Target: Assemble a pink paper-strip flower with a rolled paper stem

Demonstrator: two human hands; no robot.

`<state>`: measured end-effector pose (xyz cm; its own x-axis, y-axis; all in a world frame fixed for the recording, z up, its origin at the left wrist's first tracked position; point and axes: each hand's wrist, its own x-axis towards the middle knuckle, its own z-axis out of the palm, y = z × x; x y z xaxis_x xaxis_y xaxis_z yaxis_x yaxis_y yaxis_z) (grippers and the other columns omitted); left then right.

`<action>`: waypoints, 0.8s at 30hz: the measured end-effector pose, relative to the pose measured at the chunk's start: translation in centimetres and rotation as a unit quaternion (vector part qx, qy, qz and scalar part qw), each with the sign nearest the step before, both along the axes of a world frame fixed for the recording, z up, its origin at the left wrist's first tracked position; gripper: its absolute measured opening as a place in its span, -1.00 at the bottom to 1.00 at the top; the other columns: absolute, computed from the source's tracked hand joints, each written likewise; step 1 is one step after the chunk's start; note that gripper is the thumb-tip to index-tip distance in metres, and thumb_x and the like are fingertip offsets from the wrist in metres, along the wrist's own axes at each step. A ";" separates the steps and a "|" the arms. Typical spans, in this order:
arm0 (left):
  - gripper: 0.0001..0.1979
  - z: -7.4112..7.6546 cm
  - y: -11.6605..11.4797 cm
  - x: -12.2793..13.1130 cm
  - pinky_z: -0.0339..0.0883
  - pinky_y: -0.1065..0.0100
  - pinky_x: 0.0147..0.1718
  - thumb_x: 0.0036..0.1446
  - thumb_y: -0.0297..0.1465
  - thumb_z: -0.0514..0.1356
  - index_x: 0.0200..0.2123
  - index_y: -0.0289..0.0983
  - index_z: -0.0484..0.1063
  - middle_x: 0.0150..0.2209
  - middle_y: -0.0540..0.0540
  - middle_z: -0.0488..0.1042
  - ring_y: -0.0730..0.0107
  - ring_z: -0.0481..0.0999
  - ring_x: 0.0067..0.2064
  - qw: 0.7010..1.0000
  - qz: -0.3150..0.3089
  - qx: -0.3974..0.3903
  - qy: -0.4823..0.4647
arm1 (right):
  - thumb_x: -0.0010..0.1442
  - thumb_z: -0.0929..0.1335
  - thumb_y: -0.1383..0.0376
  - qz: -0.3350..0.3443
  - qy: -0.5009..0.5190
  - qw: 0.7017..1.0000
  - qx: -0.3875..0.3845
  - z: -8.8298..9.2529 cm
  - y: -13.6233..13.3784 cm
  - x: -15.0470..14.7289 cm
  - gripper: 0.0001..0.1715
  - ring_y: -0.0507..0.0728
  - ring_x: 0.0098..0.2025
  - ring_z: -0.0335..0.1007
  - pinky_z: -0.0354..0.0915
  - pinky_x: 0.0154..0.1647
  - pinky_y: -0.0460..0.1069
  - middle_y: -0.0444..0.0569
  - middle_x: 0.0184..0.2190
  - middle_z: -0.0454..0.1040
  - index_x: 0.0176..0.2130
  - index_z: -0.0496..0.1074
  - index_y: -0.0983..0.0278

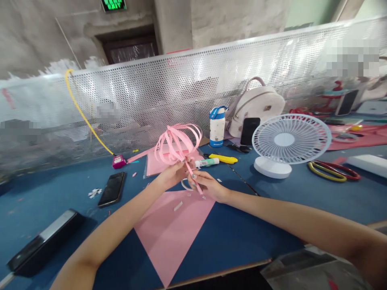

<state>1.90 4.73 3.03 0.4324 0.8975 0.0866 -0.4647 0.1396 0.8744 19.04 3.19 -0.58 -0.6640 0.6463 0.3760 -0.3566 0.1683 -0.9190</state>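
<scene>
A ball of looped pink paper strips (178,143) is held up above the blue table (248,225). My left hand (171,174) is closed on the gathered base of the loops. Just right of it, my right hand (208,186) pinches a loose pink strip (195,182) that runs down from the same base. Below both hands a pink paper sheet (171,231) lies flat on the table with small paper scraps on it. A glue stick (207,162) lies just behind my hands.
A black phone (112,189) and a dark flat box (42,241) lie to the left. A yellow utility knife (224,158), a bottle (217,127), a white desk fan (288,143), a white bag (256,106) and scissors (332,170) stand at right. A perforated metal screen (181,92) backs the table.
</scene>
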 end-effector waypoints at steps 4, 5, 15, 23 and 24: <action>-0.72 0.2 -0.1 0.4 0.44 0.36 -0.33 0.00 -0.26 0.48 -0.36 -0.28 0.50 -0.33 -0.05 0.54 0.36 0.56 -0.31 1.000 0.014 0.006 0.005 | 0.31 0.34 -0.08 -0.041 -0.019 0.999 0.009 -0.2 0.1 0.0 -0.48 -0.03 -0.58 0.04 -0.03 -0.58 -0.09 -0.21 -0.61 0.20 -0.42 0.29 0.27; -0.72 0.2 -0.1 0.5 0.43 0.37 -0.34 0.01 -0.26 0.48 -0.36 -0.28 0.50 -0.34 -0.05 0.53 0.37 0.55 -0.32 1.000 0.022 0.008 0.008 | 0.30 0.34 -0.09 -0.056 -0.022 0.998 0.014 -0.3 0.2 0.0 -0.47 -0.03 -0.59 0.04 -0.03 -0.58 -0.09 -0.23 -0.63 0.18 -0.42 0.29 0.27; -0.73 0.1 -0.5 1.6 0.38 0.37 -0.37 -0.03 -0.28 0.47 -0.35 -0.33 0.56 -0.31 -0.12 0.59 0.34 0.55 -0.30 0.987 0.153 0.039 0.036 | 0.21 0.40 -0.12 -0.176 -0.044 0.982 0.053 -1.1 1.4 0.1 -0.48 -0.04 -0.62 0.06 0.04 -0.61 -0.09 -0.19 -0.59 0.28 -0.35 0.48 0.30; -0.72 0.2 -1.3 1.8 0.41 0.39 -0.36 0.00 -0.25 0.46 -0.29 -0.31 0.57 -0.30 -0.13 0.62 0.30 0.60 -0.25 0.975 0.206 0.053 0.063 | 0.16 0.45 -0.10 -0.143 -0.040 0.989 0.017 -1.0 1.6 0.0 -0.48 -0.03 -0.52 0.16 0.13 -0.54 -0.10 -0.10 -0.42 0.40 -0.29 0.55 0.33; -0.71 0.5 -1.3 1.7 0.38 0.42 -0.43 -0.01 -0.24 0.46 -0.30 -0.32 0.57 -0.32 -0.13 0.62 0.34 0.58 -0.32 0.978 0.192 0.052 0.068 | 0.15 0.45 -0.12 -0.122 -0.039 0.992 0.005 -0.9 1.6 -0.1 -0.46 -0.03 -0.50 0.19 0.17 -0.51 -0.10 -0.10 -0.40 0.42 -0.27 0.55 0.32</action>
<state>3.62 3.46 3.54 0.0795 0.9852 0.1520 -0.3441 -0.1160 0.9317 18.98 4.80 -1.51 -0.5153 0.7880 0.3369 -0.2309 0.2509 -0.9401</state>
